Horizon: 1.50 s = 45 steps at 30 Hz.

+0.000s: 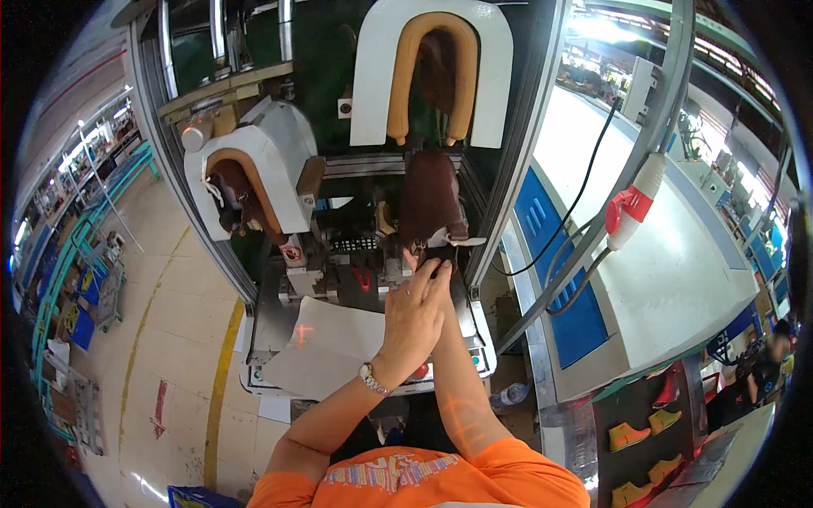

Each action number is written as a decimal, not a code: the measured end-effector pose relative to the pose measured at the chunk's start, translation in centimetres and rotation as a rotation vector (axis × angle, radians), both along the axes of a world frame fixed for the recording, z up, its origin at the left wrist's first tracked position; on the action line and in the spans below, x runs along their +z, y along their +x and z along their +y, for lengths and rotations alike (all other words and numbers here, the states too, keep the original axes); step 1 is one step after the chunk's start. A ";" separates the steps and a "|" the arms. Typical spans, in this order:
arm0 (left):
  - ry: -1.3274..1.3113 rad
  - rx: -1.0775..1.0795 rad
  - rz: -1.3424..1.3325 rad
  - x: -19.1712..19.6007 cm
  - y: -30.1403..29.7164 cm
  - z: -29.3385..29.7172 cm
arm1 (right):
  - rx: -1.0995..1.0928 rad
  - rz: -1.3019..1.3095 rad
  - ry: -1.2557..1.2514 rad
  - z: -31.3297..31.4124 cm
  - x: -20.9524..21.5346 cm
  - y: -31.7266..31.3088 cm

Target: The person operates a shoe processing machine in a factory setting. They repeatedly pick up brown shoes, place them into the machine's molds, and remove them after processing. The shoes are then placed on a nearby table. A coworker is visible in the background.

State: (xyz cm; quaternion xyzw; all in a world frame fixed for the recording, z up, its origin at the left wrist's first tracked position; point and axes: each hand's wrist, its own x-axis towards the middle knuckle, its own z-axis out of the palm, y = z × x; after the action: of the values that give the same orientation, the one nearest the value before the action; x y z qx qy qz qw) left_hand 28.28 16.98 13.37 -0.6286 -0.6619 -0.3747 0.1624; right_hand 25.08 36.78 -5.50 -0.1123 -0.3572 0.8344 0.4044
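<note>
A brown shoe upper (432, 199) sits over a form on the right side of the machine, with a pale lace or strap at its near end. My left hand (411, 305), a watch on its wrist, bends its fingers in at the near end of the upper. Under and beside it, my right hand (442, 284) grips the same end, mostly covered by the left. Both hands come together around a dark edge there; the exact grip is hidden. Another brown shoe upper (247, 190) stands inside the left white housing with a tan padded arch (241, 161).
Above the upper is a white housing (373, 93) with a tan U-shaped pad (403, 76). A white sheet (326, 339) lies on the machine's front ledge. Metal posts flank the work spot. A red-and-white plug (631, 207) hangs at right, above yellow shoes (628, 436) on a rack.
</note>
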 end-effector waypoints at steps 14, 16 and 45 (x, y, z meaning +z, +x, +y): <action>-0.020 0.047 0.046 -0.5 0.2 -0.4 | -0.070 0.149 0.111 -4.2 9.4 2.9; -0.088 0.034 0.119 1.1 -0.3 -1.4 | 0.027 0.174 0.023 -3.3 8.2 2.5; -0.093 0.104 0.242 1.2 -0.4 -1.6 | -0.004 0.063 0.104 -0.4 5.5 1.0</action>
State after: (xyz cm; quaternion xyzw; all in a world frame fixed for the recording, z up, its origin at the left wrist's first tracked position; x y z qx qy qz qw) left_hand 27.86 15.34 14.55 -0.6408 -0.6860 -0.2561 0.2308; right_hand 26.10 36.40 0.00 -0.0657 -0.3871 0.8169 0.4224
